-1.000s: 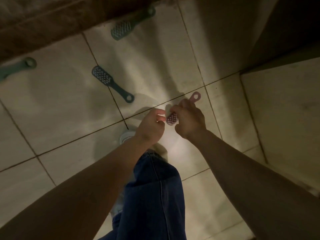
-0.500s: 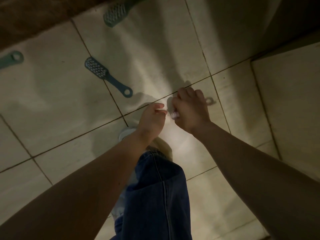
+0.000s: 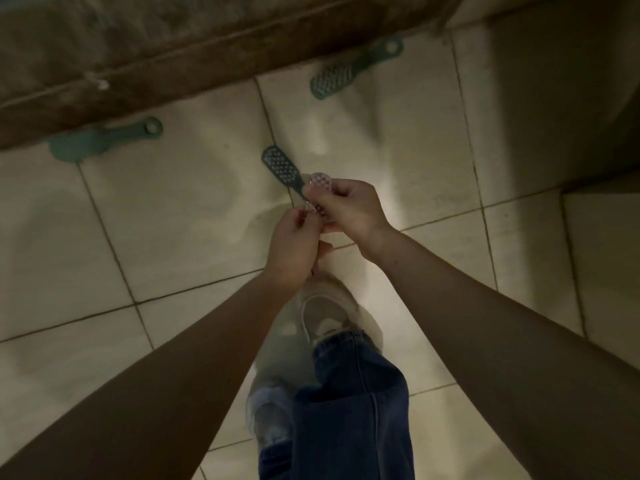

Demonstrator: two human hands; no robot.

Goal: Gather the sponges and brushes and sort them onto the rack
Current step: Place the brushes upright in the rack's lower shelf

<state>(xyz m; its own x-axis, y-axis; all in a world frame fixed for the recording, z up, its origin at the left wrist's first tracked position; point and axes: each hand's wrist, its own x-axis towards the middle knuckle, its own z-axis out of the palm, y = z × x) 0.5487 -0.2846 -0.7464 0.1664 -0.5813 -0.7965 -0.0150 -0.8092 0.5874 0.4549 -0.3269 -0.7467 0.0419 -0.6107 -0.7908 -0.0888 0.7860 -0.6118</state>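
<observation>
Pink brush (image 3: pixel 320 183) is off the floor (image 3: pixel 398 161) at frame centre, bristle head up, held between both hands. R hand (image 3: pixel 349 209) grips it: fingers curled round the head/neck, knuckles to the cam. L hand (image 3: pixel 294 247) sits just below, fingers curled, tips pinching the lower end of the head; some blur, so the exact contact is unclear. Prob a two-hand hold to turn or re-grip the brush before carrying it.

Both forearms run in from the bottom corners and meet mid-frame, wrists bent slightly inward.

3 more brushes lie on the floor to collect: dark brush (image 3: pixel 280 166) just above-left of the hands, bristles up; teal brush (image 3: pixel 343 72) upper centre by the brown upholstered edge (image 3: pixel 138 57); flat teal brush (image 3: pixel 100 142) at left, partly under that edge. Rack and sponges not in view. Early in the task, by the look of it.
</observation>
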